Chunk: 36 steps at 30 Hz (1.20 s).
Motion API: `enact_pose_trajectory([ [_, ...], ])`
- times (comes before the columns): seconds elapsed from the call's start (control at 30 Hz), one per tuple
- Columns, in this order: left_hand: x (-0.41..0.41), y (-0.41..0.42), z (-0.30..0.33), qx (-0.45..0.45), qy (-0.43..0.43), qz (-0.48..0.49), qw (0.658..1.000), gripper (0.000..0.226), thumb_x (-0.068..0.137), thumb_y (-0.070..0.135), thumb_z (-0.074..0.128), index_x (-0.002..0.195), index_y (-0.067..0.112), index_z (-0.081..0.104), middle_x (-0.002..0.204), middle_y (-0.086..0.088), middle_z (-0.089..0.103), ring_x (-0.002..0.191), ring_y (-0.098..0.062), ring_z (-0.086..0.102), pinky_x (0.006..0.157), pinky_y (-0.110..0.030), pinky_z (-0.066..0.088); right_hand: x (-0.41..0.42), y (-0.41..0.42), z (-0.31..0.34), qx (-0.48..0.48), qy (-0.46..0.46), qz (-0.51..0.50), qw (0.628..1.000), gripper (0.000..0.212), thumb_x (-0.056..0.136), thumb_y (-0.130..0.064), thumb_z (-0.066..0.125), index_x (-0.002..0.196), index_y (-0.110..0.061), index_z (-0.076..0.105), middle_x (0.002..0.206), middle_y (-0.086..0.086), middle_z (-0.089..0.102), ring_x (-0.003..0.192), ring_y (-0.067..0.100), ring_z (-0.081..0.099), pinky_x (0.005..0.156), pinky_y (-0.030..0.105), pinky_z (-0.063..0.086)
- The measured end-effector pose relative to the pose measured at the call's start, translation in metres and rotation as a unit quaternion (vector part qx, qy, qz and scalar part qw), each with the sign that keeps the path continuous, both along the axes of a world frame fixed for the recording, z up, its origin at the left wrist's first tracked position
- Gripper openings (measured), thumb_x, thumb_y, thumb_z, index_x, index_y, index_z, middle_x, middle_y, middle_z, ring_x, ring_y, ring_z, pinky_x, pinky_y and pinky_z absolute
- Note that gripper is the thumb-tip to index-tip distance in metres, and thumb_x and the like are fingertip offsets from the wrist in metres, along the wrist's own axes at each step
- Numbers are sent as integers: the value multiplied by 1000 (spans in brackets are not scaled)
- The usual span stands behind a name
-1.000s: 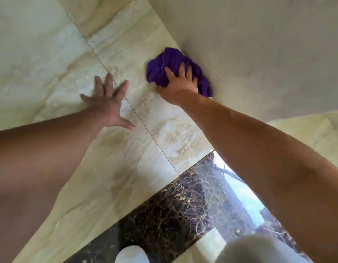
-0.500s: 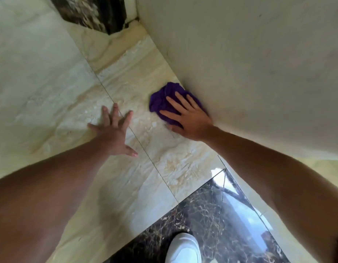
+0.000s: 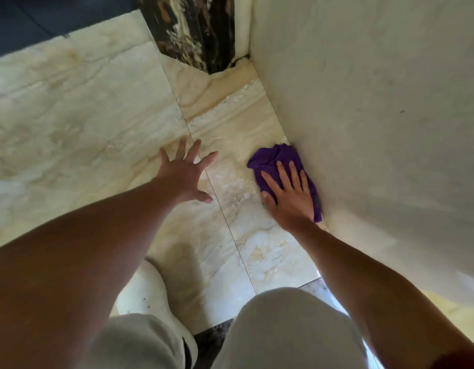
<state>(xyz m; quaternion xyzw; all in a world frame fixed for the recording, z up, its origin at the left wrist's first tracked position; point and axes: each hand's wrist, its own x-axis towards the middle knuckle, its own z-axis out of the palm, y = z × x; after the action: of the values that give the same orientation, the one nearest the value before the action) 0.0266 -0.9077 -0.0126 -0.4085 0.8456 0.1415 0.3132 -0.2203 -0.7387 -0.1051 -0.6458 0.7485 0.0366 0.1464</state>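
Observation:
A crumpled purple cloth (image 3: 274, 158) lies on the cream marble floor (image 3: 84, 115), right where the floor meets the white wall (image 3: 377, 102). My right hand (image 3: 289, 194) presses flat on the cloth with its fingers straight and spread, covering the cloth's near half. To the left, my left hand (image 3: 186, 175) rests flat on the floor with fingers splayed, across a tile joint. It holds nothing.
A dark veined marble post (image 3: 193, 30) stands at the far corner against the wall. Dark flooring (image 3: 31, 20) lies beyond the cream tiles at top left. My knees in grey trousers (image 3: 283, 331) and a white shoe (image 3: 148, 291) fill the near edge.
My right hand has dragged the cloth back along the wall toward me. The view has tilted, bringing the dark post, my knees and the shoe into sight. My left hand stays flat on the floor.

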Motion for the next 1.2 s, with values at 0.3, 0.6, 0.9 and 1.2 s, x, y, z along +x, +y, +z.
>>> enact_pose_trajectory([
  [0.3,7,-52,-65,-19,80,45,996,138,54,79,74,157,29,-3,167,-3,-19,152,-34,-18,113,-75,2,-3,-53,-24,-93,13,3,996,62,102,-58,29,159,-35,25,168,9,23,156,35,14,126,52,12],
  [0.6,23,-96,-80,-8,81,78,994,157,40,90,68,153,28,-21,161,-6,-35,147,-36,-31,112,-76,-1,2,-190,-18,-90,20,-8,996,66,97,-59,31,159,-37,25,169,8,20,156,36,12,126,53,11],
  [0.9,11,-99,-72,33,48,82,995,162,43,79,77,152,19,-27,156,-15,-40,142,-43,-36,107,-81,4,-1,-297,-14,-82,33,32,996,72,92,-63,32,157,-33,26,168,18,18,155,41,12,126,54,8],
  [1.2,19,-106,-61,32,63,70,995,149,54,74,78,153,27,-23,160,-9,-36,146,-38,-31,111,-79,4,0,-260,-2,-71,-11,44,996,66,91,-51,33,154,-35,36,167,6,26,156,32,14,127,50,7],
])
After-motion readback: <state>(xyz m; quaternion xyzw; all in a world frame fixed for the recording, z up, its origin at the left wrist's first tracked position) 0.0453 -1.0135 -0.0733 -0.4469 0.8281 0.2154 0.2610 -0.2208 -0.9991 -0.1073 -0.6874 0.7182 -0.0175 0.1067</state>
